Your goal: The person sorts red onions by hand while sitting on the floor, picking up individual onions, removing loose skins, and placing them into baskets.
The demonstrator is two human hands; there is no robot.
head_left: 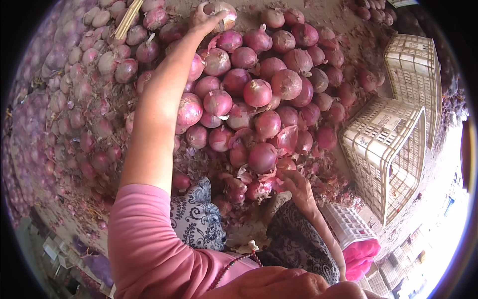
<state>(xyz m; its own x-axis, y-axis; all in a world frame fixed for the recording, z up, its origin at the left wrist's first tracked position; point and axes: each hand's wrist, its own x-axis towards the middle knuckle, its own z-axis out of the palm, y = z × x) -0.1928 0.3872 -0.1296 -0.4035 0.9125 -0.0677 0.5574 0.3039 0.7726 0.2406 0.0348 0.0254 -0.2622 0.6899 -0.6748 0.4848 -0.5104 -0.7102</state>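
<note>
Left grip [203, 20] at the far edge of the pile: curled around one large onion [230, 15], thumb across its side. Right grip [299, 192] low, near the knees: fingers bent down among loose skins [318, 174], just beside the nearest onions. Cannot tell whether closed on anything.

Pile [257, 93] straight ahead: round to slightly squat bulbs, magenta to dull purple-brown. Some smooth and glossy, others in dry, papery layers; a few with short tufted necks. Skins thin, curled, brittle-looking, thickest near the right grip. To the left, a second heap [69, 94], duller and dustier; on its far part, pale yellow sticks [128, 20], straight and thin.

Floor [249, 230] brownish, dusty, littered with flakes. Strong glare along the right rim. To the right, crates [383, 144]: off-white, rigid, lattice-sided, grimy. By the right forearm, a smaller white crate [346, 224], bright pink cloth or bag [362, 254] against it; cannot tell which.

Count: hands, two. Onions held for certain, one. Onions in the pile, several dozen, too overlapped for an exact figure. Large crates close by, two; smaller, one. Sticks, a few, too bunched for counting.
</note>
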